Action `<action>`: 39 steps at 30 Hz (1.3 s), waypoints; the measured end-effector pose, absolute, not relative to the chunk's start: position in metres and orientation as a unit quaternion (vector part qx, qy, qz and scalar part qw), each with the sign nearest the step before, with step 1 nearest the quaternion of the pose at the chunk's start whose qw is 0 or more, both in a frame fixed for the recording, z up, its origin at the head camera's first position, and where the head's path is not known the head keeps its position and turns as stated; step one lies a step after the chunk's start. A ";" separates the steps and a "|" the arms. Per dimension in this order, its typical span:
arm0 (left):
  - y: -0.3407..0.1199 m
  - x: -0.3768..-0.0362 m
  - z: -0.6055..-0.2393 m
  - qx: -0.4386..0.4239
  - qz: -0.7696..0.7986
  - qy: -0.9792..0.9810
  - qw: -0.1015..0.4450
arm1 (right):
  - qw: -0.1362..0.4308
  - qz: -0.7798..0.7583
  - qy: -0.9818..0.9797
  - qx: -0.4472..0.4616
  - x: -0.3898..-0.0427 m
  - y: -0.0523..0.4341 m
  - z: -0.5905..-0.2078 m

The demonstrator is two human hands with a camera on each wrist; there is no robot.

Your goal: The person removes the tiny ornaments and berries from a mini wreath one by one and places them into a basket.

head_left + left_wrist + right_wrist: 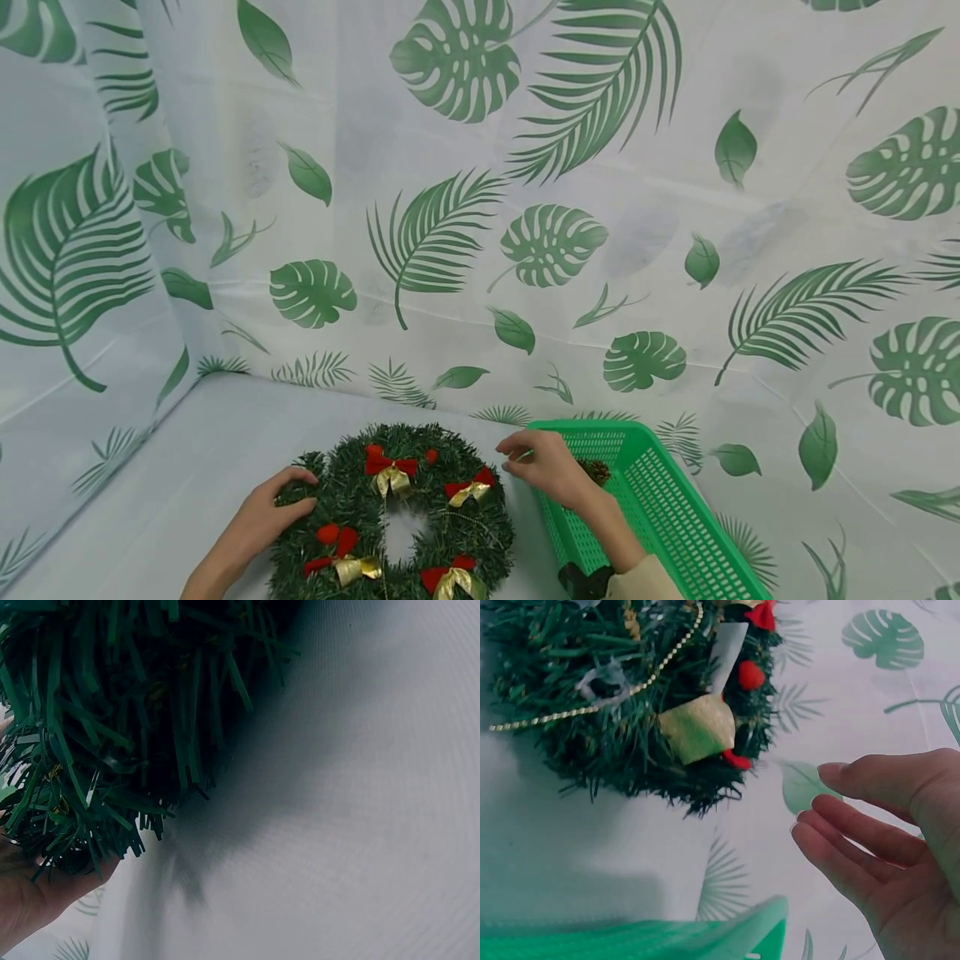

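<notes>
A green Christmas wreath lies on the white surface, dressed with red-and-gold bows, red balls and a thin gold bead string. At its upper left edge, my left hand grips the greenery between thumb and fingers. The left wrist view shows part of that hand under a green tuft, with its fingertips hidden by the needles. My right hand hovers between the wreath and a green basket, apart from both in the right wrist view. Its fingers are loosely bent and hold nothing.
The green plastic basket with perforated walls stands right of the wreath. A brown pine cone shows inside it, partly behind my right hand. White cloth printed with green leaves hangs at the back and left.
</notes>
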State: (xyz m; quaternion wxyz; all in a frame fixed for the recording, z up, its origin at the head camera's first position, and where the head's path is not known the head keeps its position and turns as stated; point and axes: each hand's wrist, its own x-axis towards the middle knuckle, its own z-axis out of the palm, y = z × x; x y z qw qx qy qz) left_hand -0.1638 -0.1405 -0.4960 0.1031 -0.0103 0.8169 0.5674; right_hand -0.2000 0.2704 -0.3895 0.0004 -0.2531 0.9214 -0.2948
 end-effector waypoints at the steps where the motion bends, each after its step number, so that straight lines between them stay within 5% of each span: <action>1: -0.141 -0.164 -0.496 -0.010 0.568 0.817 0.103 | 0.001 -0.296 0.921 -0.254 -0.201 0.268 -0.390; 39: -0.142 -0.163 -0.497 0.003 0.572 0.814 0.099 | -0.035 -0.201 0.923 -0.325 -0.219 0.208 -0.422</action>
